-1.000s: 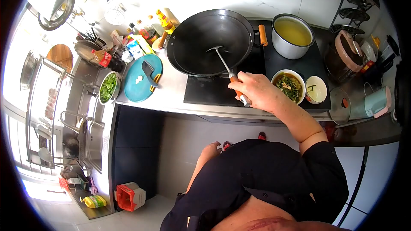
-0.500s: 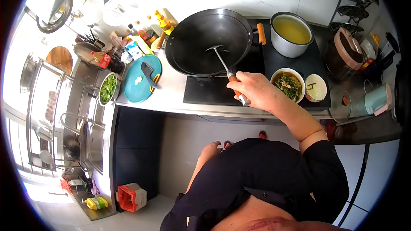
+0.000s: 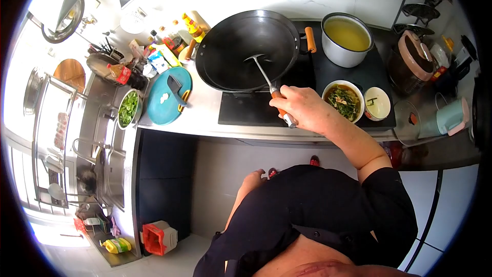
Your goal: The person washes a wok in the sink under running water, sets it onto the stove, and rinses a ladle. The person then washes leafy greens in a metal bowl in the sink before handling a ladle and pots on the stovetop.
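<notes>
My right hand (image 3: 302, 106) is wrapped round the wooden handle of a metal spatula (image 3: 263, 73), whose head rests inside a large black wok (image 3: 236, 41). The wok stands on the black hob (image 3: 241, 109) and shows no food in it. My left hand (image 3: 254, 178) hangs low beside my body, away from the counter, its fingers apart and holding nothing. Right of the wok is a white pot (image 3: 341, 54) of yellowish liquid. Below the pot sit a bowl of cooked greens (image 3: 343, 101) and a smaller white bowl (image 3: 377, 104).
Left of the wok, a teal board (image 3: 163, 107) bears a knife (image 3: 175, 88) and small white pieces. Beyond it are a bowl of green leaves (image 3: 128, 109), bottles and a sink (image 3: 114, 174). A rice cooker (image 3: 410, 64) and a kettle (image 3: 452, 117) stand at the right.
The view has shifted slightly, so the counter items sit a little further left. My right hand keeps its hold on the spatula, and my left hand stays low.
</notes>
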Action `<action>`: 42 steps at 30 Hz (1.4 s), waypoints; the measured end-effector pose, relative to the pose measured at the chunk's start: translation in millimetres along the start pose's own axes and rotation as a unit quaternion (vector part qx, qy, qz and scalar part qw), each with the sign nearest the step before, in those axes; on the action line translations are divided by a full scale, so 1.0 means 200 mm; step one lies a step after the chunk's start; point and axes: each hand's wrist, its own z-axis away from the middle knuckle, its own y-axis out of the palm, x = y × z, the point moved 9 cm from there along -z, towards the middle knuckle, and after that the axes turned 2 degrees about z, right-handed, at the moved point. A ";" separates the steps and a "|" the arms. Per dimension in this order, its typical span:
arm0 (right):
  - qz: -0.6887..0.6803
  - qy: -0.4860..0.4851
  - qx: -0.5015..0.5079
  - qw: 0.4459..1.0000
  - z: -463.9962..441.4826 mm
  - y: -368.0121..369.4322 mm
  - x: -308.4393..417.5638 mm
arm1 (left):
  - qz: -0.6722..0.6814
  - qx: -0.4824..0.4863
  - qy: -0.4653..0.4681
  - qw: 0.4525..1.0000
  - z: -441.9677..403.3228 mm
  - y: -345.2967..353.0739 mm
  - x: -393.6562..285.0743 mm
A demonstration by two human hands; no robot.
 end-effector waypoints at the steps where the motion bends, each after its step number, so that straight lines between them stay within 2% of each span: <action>1: 0.003 -0.002 -0.008 1.000 0.00 0.00 0.00 | -0.002 0.002 0.002 1.000 0.00 0.00 -0.01; 4: 0.003 0.007 -0.039 0.999 0.01 -0.07 0.00 | 0.003 0.025 0.001 1.000 -0.07 0.07 0.07; 7: -0.068 0.035 -0.155 0.985 0.05 -0.23 -0.10 | -0.019 0.047 0.023 0.998 -0.11 0.10 0.09; 11: -0.208 0.097 -0.289 0.930 0.22 -0.54 -0.20 | -0.033 0.045 0.014 0.998 -0.08 0.07 0.02; 13: -0.155 0.140 -0.346 0.915 0.36 -0.70 -0.24 | -0.030 0.042 -0.016 0.999 -0.07 0.05 0.00; 15: -0.205 0.204 -0.443 0.849 0.57 -0.79 -0.37 | -0.036 0.049 -0.006 0.998 -0.10 0.07 -0.01; 17: -0.166 0.243 -0.501 0.814 0.74 -0.92 -0.41 | -0.041 0.050 0.004 0.998 -0.11 0.07 -0.03; 20: -0.047 0.290 -0.507 0.810 0.85 -1.03 -0.42 | -0.049 0.047 0.025 0.997 -0.13 0.08 -0.08; 21: -0.046 0.300 -0.509 0.806 0.88 -1.04 -0.45 | -0.050 0.045 0.032 0.997 -0.14 0.09 -0.09; 24: -0.056 0.337 -0.508 0.791 0.95 -1.04 -0.52 | -0.059 0.045 0.042 0.996 -0.17 0.10 -0.11; 27: -0.103 0.346 -0.510 0.781 0.99 -0.99 -0.59 | -0.063 0.041 0.036 0.997 -0.15 0.07 -0.15; 39: -0.122 0.389 -0.497 0.766 1.03 -0.98 -0.79 | -0.069 0.047 0.035 0.996 -0.16 0.10 -0.14; 42: -0.157 0.394 -0.523 0.739 1.09 -1.00 -0.88 | -0.070 0.026 0.048 0.996 -0.15 0.11 -0.12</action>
